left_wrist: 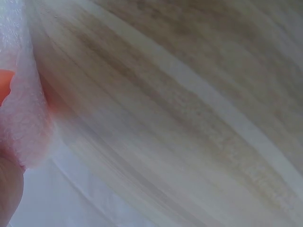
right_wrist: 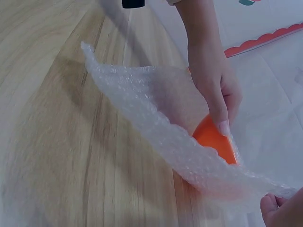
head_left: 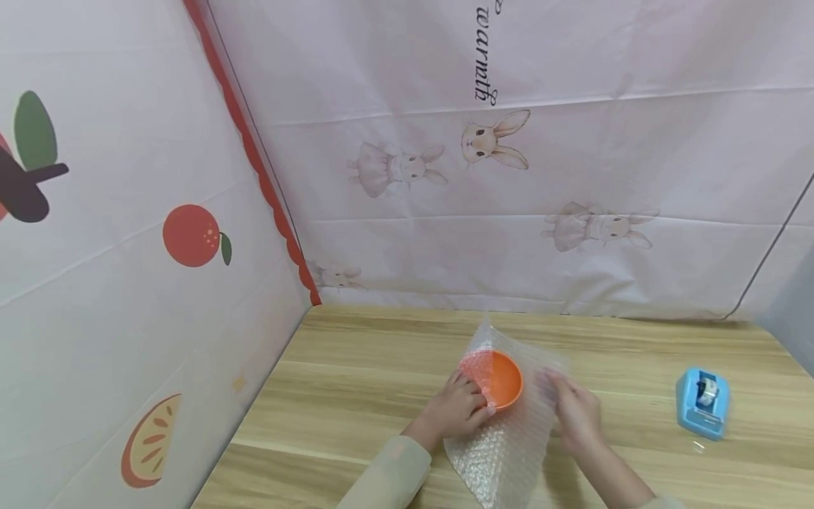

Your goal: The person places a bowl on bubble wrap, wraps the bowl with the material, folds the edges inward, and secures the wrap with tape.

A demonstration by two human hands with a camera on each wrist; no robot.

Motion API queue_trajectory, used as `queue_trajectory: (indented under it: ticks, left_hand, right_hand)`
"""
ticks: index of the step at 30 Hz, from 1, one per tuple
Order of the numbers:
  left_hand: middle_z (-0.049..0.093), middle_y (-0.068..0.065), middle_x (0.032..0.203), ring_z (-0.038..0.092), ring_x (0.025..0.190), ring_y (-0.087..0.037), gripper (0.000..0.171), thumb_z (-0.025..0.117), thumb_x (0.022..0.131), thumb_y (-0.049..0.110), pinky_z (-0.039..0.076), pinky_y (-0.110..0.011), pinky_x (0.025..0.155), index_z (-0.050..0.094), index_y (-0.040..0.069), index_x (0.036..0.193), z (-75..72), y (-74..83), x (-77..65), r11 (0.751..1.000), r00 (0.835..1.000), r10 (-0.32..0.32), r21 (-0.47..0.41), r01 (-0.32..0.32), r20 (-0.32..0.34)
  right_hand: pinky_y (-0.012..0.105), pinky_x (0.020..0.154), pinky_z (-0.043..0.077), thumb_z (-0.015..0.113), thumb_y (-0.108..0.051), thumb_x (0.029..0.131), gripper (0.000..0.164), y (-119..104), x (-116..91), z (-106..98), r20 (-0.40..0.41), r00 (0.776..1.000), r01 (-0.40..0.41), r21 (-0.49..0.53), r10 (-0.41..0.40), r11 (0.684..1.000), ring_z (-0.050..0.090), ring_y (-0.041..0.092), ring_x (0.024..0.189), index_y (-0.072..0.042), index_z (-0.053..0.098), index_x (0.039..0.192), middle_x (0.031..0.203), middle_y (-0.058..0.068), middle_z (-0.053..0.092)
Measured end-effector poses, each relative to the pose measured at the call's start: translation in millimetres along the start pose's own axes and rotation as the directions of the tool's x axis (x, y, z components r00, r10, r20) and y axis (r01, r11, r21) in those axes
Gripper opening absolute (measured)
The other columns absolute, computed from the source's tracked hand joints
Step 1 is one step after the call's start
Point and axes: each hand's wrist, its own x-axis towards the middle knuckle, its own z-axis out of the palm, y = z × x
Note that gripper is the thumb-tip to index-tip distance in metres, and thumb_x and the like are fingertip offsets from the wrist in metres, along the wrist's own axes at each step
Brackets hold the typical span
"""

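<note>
An orange bowl sits on a sheet of bubble wrap, with part of the sheet folded over its left side. My left hand grips the bowl's left rim through that fold; its thumb lies at the bowl's edge in the right wrist view. On the other side, my right hand pinches the sheet's right edge, which is lifted off the table. The left wrist view catches only a sliver of the bowl, the wrap around it and a fingertip.
To the right on the wooden table stands a light blue tape dispenser with a roll in it. A white cloth with fruit prints hangs at the left, and a pale rabbit-print cloth hangs behind the table.
</note>
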Motion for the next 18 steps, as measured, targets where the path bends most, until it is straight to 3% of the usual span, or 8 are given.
queue_trajectory:
  ticks: [3,6,8,12,15,18]
  left_hand:
    - [0.063,0.007,0.094,0.052,0.098,-0.011,0.034,0.041,0.096,0.037,0.036,-0.033,0.099,0.070,0.019,0.090,-0.6,-0.2,0.2,1.000,1.000,0.004,-0.006,-0.004,-0.007]
    - [0.063,0.007,0.094,0.052,0.098,-0.012,0.034,0.041,0.096,0.037,0.036,-0.034,0.099,0.070,0.019,0.090,-0.1,-0.2,-0.6,1.000,1.000,0.006,-0.007,-0.006,-0.020]
    - [0.063,0.006,0.094,0.053,0.097,-0.012,0.034,0.041,0.096,0.037,0.036,-0.034,0.098,0.070,0.019,0.089,0.5,-0.1,-1.0,1.000,1.000,0.007,-0.005,-0.008,-0.029]
    - [0.063,0.006,0.094,0.053,0.097,-0.012,0.035,0.041,0.096,0.036,0.036,-0.035,0.100,0.070,0.019,0.089,0.9,0.1,-0.7,1.000,0.999,0.010,-0.005,-0.010,-0.037]
    - [0.063,0.005,0.096,0.054,0.099,-0.012,0.034,0.041,0.096,0.036,0.035,-0.037,0.102,0.070,0.018,0.089,1.7,0.4,-0.5,1.000,0.999,0.009,-0.008,-0.009,-0.037]
    - [0.064,0.004,0.100,0.055,0.103,-0.013,0.034,0.042,0.096,0.036,0.034,-0.039,0.105,0.070,0.018,0.089,4.3,0.4,-0.1,1.000,0.999,0.007,-0.008,-0.007,-0.047]
  right_hand:
    - [0.010,0.072,0.045,0.052,-0.024,0.093,0.020,-1,0,7,-0.012,1.000,0.007,-0.029,-0.007,1.000,0.054,-0.012,0.079,-0.031,0.067,0.083,0.076,-0.031,0.061]
    - [0.013,0.063,0.043,0.056,-0.028,0.091,0.019,-1,-1,14,-0.043,0.998,0.028,-0.135,-0.035,0.990,0.047,-0.008,0.070,-0.017,0.070,0.095,0.070,-0.023,0.055]
    - [0.015,0.053,0.038,0.058,-0.028,0.090,0.024,1,-1,21,-0.073,0.996,0.042,-0.196,-0.057,0.980,0.041,-0.004,0.058,-0.008,0.071,0.092,0.060,-0.017,0.047]
    - [0.020,0.043,0.032,0.059,-0.024,0.089,0.026,6,1,32,-0.090,0.991,0.073,-0.236,-0.096,0.969,0.034,0.003,0.049,-0.002,0.068,0.080,0.053,-0.012,0.039]
    - [0.020,0.046,0.037,0.059,-0.024,0.089,0.030,12,2,38,-0.069,0.990,0.103,-0.249,-0.124,0.963,0.041,0.003,0.054,0.005,0.069,0.092,0.060,-0.010,0.050]
    - [0.019,0.050,0.040,0.057,-0.022,0.090,0.035,19,3,42,-0.027,0.982,0.169,-0.298,-0.185,0.939,0.046,0.003,0.060,0.010,0.066,0.102,0.072,0.001,0.062]
